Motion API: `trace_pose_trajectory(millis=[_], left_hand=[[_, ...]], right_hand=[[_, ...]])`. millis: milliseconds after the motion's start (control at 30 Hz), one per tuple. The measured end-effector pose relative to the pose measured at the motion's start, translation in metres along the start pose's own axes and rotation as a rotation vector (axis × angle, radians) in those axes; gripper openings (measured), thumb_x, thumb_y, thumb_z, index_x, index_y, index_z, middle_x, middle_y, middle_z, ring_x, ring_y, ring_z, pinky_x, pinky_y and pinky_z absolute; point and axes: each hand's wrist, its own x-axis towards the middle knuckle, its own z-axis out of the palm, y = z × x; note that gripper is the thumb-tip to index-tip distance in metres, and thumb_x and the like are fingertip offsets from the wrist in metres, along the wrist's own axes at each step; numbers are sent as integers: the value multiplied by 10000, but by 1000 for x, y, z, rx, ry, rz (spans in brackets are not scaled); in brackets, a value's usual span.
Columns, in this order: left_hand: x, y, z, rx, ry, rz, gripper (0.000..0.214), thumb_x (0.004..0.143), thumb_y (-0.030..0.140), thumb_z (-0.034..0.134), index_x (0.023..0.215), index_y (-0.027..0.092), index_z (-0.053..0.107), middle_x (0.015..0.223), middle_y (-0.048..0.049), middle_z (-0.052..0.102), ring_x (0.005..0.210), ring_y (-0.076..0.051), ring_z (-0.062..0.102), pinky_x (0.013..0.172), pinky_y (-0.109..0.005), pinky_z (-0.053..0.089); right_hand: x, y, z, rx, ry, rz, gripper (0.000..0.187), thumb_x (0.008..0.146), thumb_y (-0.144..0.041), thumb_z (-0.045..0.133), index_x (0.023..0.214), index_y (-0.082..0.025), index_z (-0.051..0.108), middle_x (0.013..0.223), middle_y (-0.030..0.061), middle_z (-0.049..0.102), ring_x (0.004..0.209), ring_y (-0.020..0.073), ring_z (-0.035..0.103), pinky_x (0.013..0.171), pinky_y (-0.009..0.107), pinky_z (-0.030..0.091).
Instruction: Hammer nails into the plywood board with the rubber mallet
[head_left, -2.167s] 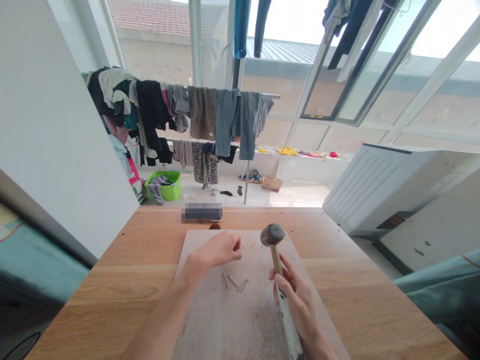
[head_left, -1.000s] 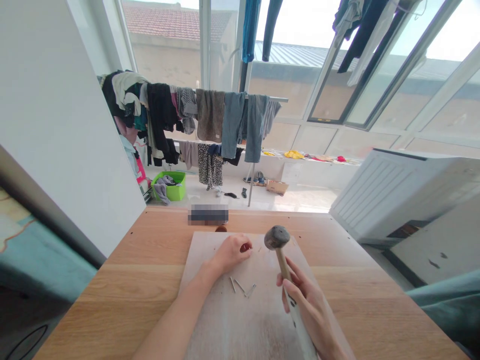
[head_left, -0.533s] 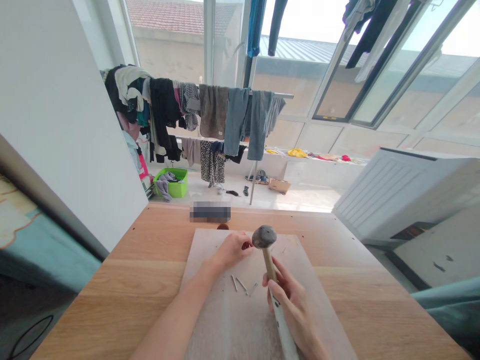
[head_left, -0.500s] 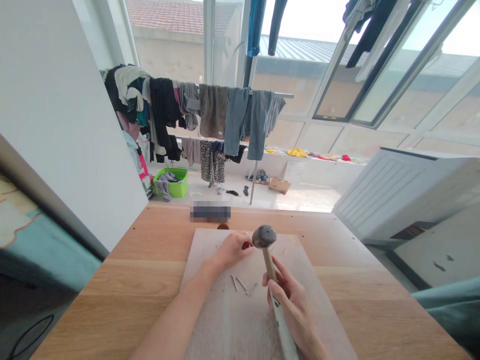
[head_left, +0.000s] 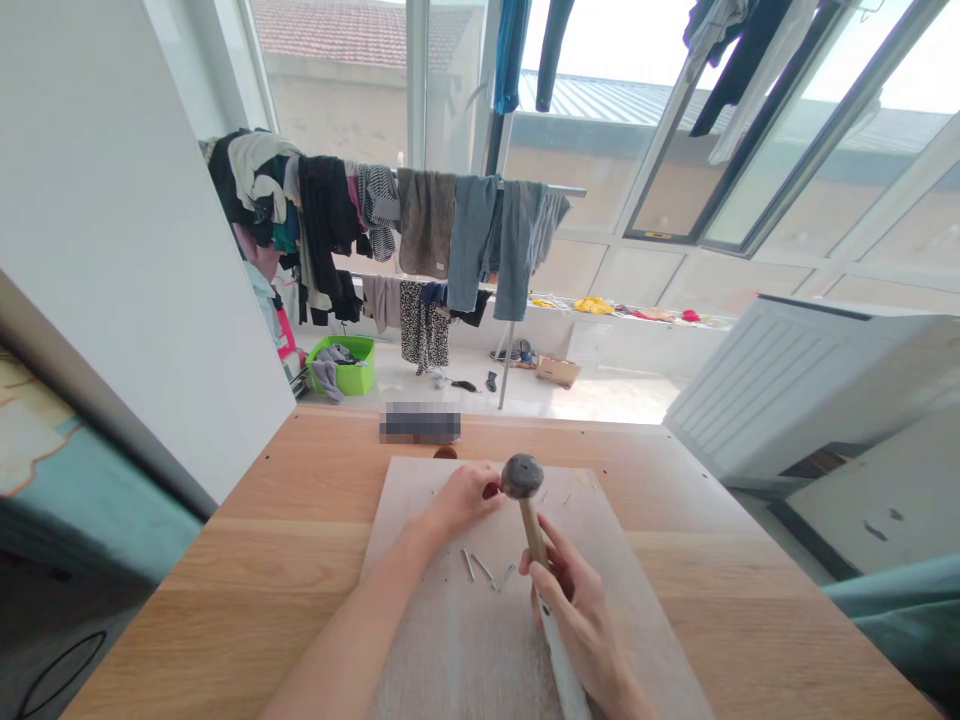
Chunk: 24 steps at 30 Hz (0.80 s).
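My right hand is closed round the handle of a hammer, whose dark head is uppermost and hides part of what lies behind it. Just left of the hammer head, my left hand is closed with the fingertips pinched together near the far part of a pale wooden board. Whatever those fingers hold is hidden. Between my hands, several loose nails lie on the board. A few thin nails show near its far right part, beyond the hammer.
The board rests on a wooden table. Beyond it are a small round brown object and a blurred-out dark block near the far edge. Further off stand a clothes rack with laundry and a green basket.
The hammer has shifted slightly left in my right hand, its head closer to my left hand's fingertips. My left hand stays almost in place. The loose nails have not moved.
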Motion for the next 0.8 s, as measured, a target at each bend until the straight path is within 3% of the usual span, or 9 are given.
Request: trace_pose_trajectory(millis=[300, 667, 800], left_hand=[[0, 3, -2, -10, 0, -8, 126, 766, 82, 570, 674, 164, 591, 680, 26, 505, 636, -116, 476, 624, -226, 369], [-2, 4, -2, 5, 2, -6, 142, 752, 65, 562, 817, 178, 617, 731, 26, 526, 682, -128, 497, 654, -231, 391], [-1, 12, -8, 48, 45, -49, 117, 754, 160, 631, 861, 182, 589, 800, 11, 547, 720, -147, 518, 666, -246, 407]], right_hand=[[0, 2, -1, 16, -11, 18, 685, 855, -496, 641, 1422, -141, 495, 801, 8, 633, 551, 118, 468, 456, 230, 449], [2, -10, 1, 78, -5, 50, 685, 822, -518, 677, 1386, -155, 538, 777, -2, 625, 499, 103, 460, 431, 230, 435], [2, -6, -3, 84, 26, -1, 649, 843, -503, 672, 1380, -163, 539, 786, -7, 623, 481, 90, 464, 426, 221, 425]])
